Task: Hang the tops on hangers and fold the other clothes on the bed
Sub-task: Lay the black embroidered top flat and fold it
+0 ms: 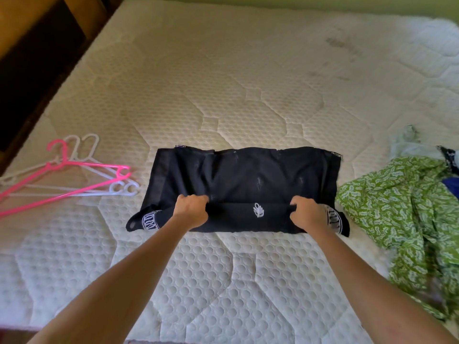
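1. Head view, task item. A black garment [238, 184] with white embroidery lies flat at the centre of the mattress [223, 70]. It is spread sideways, and its near edge is turned up and over into a band.

2. Head view, hands. The left hand [190, 210] grips that band at its left end, fingers curled into the cloth. The right hand [306, 213] grips the right end in the same way. Both are closed on the fabric, with the embroidered motif between them.

3. Head view, progress. Judged from its present lie, this garment is partly folded: one fold is begun and further folds remain. No finished stack can be seen.

4. Head view, work remaining. At 3 o'clock from the black garment a green patterned garment [407, 209] lies crumpled, just beside it. Pale cloth [407, 142] and a dark blue piece [452, 184] sit beyond it; what these are cannot be told. None is sorted.

5. Head view, hangers. At 9 o'clock a pink hanger [62, 180] rests over white hangers [119, 189], well apart from the garment. All are bare, so nothing in view has been hung.

6. Head view, surface and room. The mattress is bare, cream and quilted in a dotted pattern, with faint dark marks toward 1 o'clock. A wooden bed frame [37, 45] borders it at 10 o'clock; a green wall [347, 3] runs along 12 o'clock.
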The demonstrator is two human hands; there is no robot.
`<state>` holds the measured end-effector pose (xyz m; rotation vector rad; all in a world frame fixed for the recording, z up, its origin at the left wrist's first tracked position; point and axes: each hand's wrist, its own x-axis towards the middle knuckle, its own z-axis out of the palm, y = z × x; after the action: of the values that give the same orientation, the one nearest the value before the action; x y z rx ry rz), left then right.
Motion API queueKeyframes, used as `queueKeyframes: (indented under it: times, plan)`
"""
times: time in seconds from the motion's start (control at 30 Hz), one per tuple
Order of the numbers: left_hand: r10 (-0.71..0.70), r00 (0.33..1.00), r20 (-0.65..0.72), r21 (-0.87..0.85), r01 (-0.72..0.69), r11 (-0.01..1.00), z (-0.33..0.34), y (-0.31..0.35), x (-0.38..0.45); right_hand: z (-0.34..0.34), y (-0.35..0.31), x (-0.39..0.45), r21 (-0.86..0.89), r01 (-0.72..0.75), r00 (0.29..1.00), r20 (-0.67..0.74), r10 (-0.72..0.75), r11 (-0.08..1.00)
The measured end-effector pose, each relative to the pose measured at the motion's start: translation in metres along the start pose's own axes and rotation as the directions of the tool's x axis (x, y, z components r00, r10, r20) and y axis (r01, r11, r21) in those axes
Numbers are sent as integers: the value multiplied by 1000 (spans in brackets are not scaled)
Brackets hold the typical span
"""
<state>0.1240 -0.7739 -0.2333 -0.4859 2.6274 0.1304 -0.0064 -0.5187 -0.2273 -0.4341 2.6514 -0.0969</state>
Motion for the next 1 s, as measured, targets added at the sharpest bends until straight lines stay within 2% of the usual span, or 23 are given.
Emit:
queueKeyframes:
  times: [0.07, 0.1, 0.13, 0.2, 0.27, 0.3, 0.43, 0.53, 0.6, 0.63, 0.7, 0.77, 0.8, 0.87, 0.93, 1.0]
  plan:
    - [24, 948, -318, -29, -35, 999, 8, -3, 1, 4, -1, -2, -53, 74, 950, -300, -86, 996]
    - [69, 902, -426, -34, -92, 995, 13, -3, 0, 8, -3, -4, -85, 115, 925, -355, -138, 990]
    - [119, 880, -459, -25, -147, 989, 17, -2, -2, 13, -5, -6, -118, 153, 927, -326, -184, 981]
    - [176, 952, -249, -16, -186, 982, 27, 1, -8, 24, -6, -10, -180, 171, 973, -122, -195, 969]
    - [106, 994, 2, -65, -106, 992, 40, 1, -10, 30, 3, -6, -208, 123, 992, 14, -123, 970]
    - [66, 997, 48, -91, -61, 994, 44, -2, -9, 30, 11, -3, -211, 80, 997, 30, -75, 974]
    - [-8, 998, 61, -127, 16, 992, 40, 2, -5, 21, 43, 5, -175, -163, 986, 12, 168, 971]
    - [-65, 994, 92, -101, 74, 992, 33, 11, -3, 14, 43, 8, 56, -244, 969, -21, 245, 968]
    - [-79, 995, 59, -44, 82, 996, 32, 15, -3, 8, 38, 9, 197, -300, 943, -86, 321, 933]
    - [-61, 998, 14, 3, 61, 998, 31, 17, -3, 7, 36, 7, 179, -286, 933, -171, 316, 941]
    - [53, 994, -96, 102, -43, 994, 33, 19, -4, 14, 35, 4, -98, -126, 936, -342, 85, 987]
    - [159, 973, -166, 128, -139, 982, 39, 18, -2, 27, 32, 1, -305, 83, 928, -323, -185, 949]
    - [153, 972, -179, 93, -138, 986, 43, 15, -1, 32, 28, -1, -324, 128, 942, -255, -217, 937]
    - [73, 985, -155, -15, -76, 997, 46, 9, -3, 36, 22, -2, -275, 103, 982, -122, -141, 956]
    - [35, 995, -98, -55, -40, 998, 42, 5, -5, 34, 24, -1, -247, 71, 987, -124, -104, 966]
    - [35, 996, -82, -75, -41, 996, 30, 4, -4, 24, 24, 0, -256, 92, 975, -173, -139, 962]
